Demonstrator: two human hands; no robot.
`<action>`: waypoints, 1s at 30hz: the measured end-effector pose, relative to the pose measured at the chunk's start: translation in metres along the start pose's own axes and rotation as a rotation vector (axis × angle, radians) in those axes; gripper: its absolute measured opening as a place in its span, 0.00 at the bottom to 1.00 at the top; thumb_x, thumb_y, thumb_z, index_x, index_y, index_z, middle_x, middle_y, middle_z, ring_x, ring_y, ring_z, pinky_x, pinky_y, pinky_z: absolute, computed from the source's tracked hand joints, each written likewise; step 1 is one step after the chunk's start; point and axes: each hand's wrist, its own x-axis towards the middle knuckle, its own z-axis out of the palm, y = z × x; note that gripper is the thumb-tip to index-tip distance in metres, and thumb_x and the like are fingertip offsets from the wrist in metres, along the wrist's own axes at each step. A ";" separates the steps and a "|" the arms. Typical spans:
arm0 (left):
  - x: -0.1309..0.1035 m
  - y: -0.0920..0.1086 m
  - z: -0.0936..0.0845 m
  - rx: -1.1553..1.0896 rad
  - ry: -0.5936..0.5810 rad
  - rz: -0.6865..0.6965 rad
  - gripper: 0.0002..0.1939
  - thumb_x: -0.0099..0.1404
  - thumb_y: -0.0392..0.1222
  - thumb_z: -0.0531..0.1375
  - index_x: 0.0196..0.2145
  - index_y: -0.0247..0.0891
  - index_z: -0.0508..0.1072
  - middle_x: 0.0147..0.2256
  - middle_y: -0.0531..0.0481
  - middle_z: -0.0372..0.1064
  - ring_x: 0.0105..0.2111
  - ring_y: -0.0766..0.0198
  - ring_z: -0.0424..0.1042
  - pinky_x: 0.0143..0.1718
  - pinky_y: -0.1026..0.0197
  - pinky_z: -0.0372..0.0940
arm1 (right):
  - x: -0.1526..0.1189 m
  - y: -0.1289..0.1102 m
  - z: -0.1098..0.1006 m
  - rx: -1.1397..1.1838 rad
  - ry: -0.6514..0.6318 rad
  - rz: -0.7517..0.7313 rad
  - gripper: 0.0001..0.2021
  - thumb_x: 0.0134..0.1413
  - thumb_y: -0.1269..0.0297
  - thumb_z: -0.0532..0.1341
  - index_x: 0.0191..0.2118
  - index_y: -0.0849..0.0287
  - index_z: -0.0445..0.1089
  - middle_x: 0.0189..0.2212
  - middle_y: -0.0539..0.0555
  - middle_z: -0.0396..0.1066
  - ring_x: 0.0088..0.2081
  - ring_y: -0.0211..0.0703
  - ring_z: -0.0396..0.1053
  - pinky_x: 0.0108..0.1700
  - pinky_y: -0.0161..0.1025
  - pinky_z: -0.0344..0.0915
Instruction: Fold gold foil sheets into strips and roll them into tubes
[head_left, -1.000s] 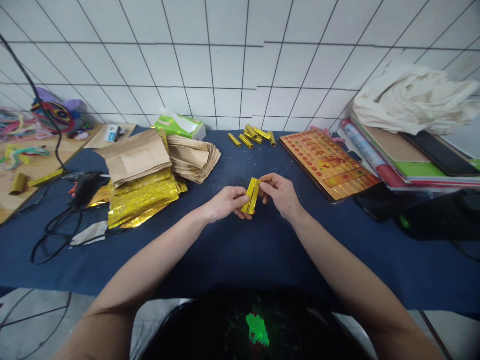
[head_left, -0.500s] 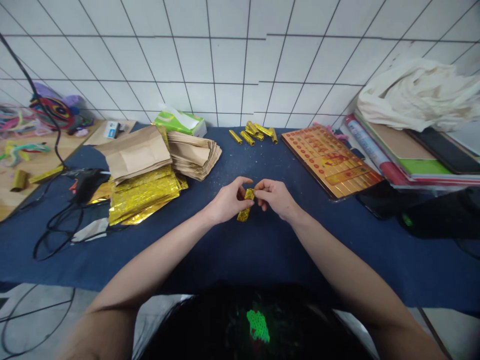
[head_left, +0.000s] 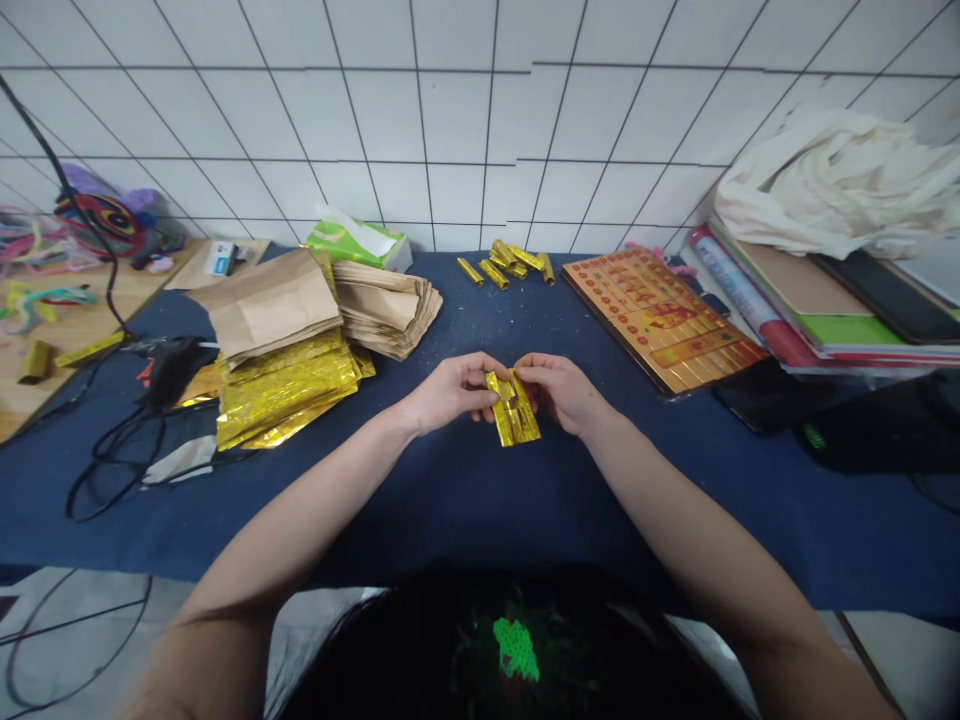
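Observation:
A small piece of gold foil paper (head_left: pixel 517 424) is spread between my hands above the blue cloth, its sides partly folded up. My left hand (head_left: pixel 456 393) pinches its left edge between thumb and fingers. On the right edge, my right hand (head_left: pixel 559 390) grips it the same way, fingertips partly hidden behind the foil. Several rolled gold tubes (head_left: pixel 510 262) lie near the wall, beyond my hands. To the left, gold foil sheets (head_left: pixel 289 395) lie under folded brown paper (head_left: pixel 274 305).
A black glue gun (head_left: pixel 171 370) with a looping cable lies at the left, near a green tissue pack (head_left: pixel 356 243). An orange-gold printed board (head_left: pixel 660 320) is at the right, beside stacked folders (head_left: pixel 847 335) and a white cloth bag (head_left: pixel 832 190).
The gold piece, narrow and folded half a second ago, is now opened out wider. My right hand has taken hold of its right edge, and my left hand has shifted slightly left.

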 end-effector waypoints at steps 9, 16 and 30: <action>0.010 -0.007 -0.003 -0.297 0.403 0.119 0.14 0.48 0.35 0.65 0.31 0.34 0.64 0.24 0.54 0.72 0.25 0.66 0.74 0.27 0.67 0.68 | 0.000 -0.002 0.002 -0.022 0.038 -0.160 0.18 0.43 0.48 0.62 0.31 0.59 0.63 0.18 0.46 0.66 0.15 0.32 0.61 0.17 0.31 0.58; 0.013 -0.005 -0.001 -0.413 0.588 0.082 0.07 0.54 0.34 0.62 0.28 0.33 0.65 0.24 0.54 0.70 0.27 0.67 0.75 0.34 0.65 0.69 | -0.001 0.005 0.008 -0.221 0.217 -0.425 0.14 0.41 0.59 0.64 0.33 0.58 0.61 0.20 0.43 0.64 0.16 0.30 0.61 0.19 0.31 0.60; 0.011 -0.009 -0.001 -0.241 0.658 0.213 0.10 0.48 0.38 0.63 0.26 0.34 0.65 0.30 0.53 0.68 0.26 0.72 0.68 0.28 0.67 0.66 | 0.000 0.006 0.005 -0.199 0.264 -0.432 0.08 0.45 0.59 0.61 0.26 0.60 0.67 0.20 0.47 0.68 0.17 0.31 0.61 0.22 0.33 0.60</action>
